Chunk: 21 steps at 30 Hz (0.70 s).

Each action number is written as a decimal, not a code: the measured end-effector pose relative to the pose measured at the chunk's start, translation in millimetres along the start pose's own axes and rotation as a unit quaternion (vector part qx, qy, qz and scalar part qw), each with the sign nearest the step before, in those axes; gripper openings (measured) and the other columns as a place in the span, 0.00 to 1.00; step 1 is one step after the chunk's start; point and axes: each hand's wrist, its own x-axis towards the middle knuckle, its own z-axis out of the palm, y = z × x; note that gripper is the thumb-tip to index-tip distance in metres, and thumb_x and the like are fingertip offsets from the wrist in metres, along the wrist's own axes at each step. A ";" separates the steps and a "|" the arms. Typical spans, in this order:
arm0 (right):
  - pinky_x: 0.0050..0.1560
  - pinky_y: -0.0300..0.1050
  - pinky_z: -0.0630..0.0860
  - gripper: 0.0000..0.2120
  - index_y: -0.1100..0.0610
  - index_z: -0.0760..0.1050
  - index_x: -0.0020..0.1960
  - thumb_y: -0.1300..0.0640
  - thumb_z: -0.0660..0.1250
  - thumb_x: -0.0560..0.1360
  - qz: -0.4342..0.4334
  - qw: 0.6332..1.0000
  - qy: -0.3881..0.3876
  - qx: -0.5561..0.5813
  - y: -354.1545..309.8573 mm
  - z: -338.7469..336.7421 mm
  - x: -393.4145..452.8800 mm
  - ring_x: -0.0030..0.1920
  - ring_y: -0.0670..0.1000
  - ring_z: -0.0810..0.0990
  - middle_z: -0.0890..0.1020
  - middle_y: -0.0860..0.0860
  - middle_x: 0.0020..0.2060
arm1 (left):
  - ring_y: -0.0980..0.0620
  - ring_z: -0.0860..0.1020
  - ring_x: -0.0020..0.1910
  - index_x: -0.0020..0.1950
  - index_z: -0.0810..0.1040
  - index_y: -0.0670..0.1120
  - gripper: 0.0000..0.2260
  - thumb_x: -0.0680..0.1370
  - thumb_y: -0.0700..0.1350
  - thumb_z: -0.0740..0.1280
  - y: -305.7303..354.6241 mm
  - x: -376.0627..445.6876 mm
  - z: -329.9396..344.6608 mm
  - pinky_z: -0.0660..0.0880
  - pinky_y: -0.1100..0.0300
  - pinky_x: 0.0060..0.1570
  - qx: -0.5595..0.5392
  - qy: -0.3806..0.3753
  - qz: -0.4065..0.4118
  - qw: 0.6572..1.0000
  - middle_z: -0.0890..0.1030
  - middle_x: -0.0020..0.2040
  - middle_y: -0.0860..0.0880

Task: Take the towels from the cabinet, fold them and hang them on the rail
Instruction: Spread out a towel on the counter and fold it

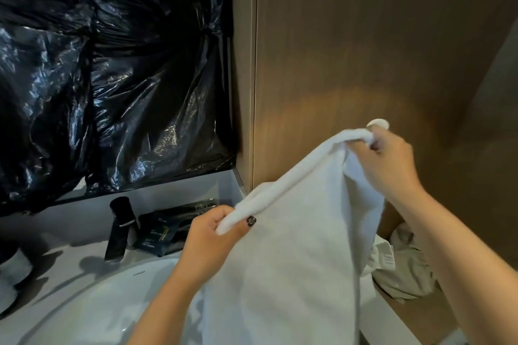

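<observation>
1. Soft white terry cloth, matt and nubby: towel (294, 246).
2. Glossy, crinkled black plastic: sheeting (112, 78).
3. Matt brown wood grain: wall panel (364, 50).
4. Smooth, glossy white: basin (98, 302).
5. Dark, satin-finished metal: tap (119, 230).
6. Creased beige fabric: cloth (403, 269).

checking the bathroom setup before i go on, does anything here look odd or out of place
Yes. Crinkled black plastic sheeting covers the wall above the sink, where one might expect a mirror. A crumpled beige cloth lies bunched on the wooden shelf at lower right, unfolded.
</observation>
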 end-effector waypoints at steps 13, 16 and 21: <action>0.38 0.39 0.68 0.05 0.47 0.79 0.40 0.53 0.67 0.74 -0.131 0.895 -0.416 0.094 -8.2 43.7 -33.2 0.34 0.44 0.70 0.74 0.46 0.31 | 0.53 0.77 0.35 0.39 0.84 0.52 0.07 0.72 0.54 0.74 60.8 5.1 36.3 0.72 0.56 0.36 -0.012 -0.045 0.089 0.995 0.82 0.37 0.44; 0.36 0.34 0.65 0.12 0.47 0.79 0.37 0.60 0.68 0.77 -0.126 0.936 -0.313 0.096 -0.7 27.5 -14.8 0.31 0.41 0.70 0.75 0.42 0.29 | 0.54 0.73 0.32 0.39 0.83 0.51 0.09 0.71 0.55 0.75 72.7 8.8 42.4 0.69 0.60 0.33 -0.010 -0.020 0.074 0.997 0.81 0.35 0.45; 0.31 0.33 0.66 0.08 0.54 0.80 0.41 0.58 0.67 0.79 -0.088 0.977 -0.175 0.081 14.9 -11.7 24.6 0.28 0.42 0.71 0.76 0.42 0.28 | 0.56 0.70 0.27 0.37 0.80 0.48 0.10 0.72 0.51 0.76 72.3 17.8 50.3 0.65 0.63 0.28 0.042 -0.002 0.040 0.998 0.78 0.30 0.46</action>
